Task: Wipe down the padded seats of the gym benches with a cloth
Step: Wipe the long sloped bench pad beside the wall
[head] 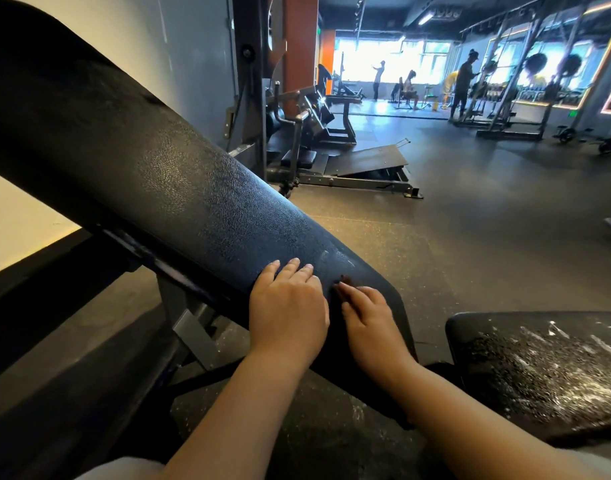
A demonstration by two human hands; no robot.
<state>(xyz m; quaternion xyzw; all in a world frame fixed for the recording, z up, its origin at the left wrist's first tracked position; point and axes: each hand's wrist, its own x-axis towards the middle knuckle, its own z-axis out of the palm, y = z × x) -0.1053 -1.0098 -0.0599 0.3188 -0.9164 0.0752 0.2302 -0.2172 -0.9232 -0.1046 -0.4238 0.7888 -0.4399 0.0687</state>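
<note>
Left hand [287, 306]: fingers flat on the lower end of the sloped back pad [179, 188], holding nothing, likely to steady.
Right hand [368, 318]: fingers straight, touching a small dark scrap [345, 279], possibly the cloth; unclear.
Seat pad [539, 372]: right, apart, smeared white, judged not yet wiped.

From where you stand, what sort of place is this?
A gym, almost certainly: an inclined padded bench under both hands, a tall weight rack across the rubber floor, and people exercising by the windows.

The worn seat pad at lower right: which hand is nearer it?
Right. The right hand lies on the inclined back pad beside the seat pad; the left hand rests farther left.
</note>
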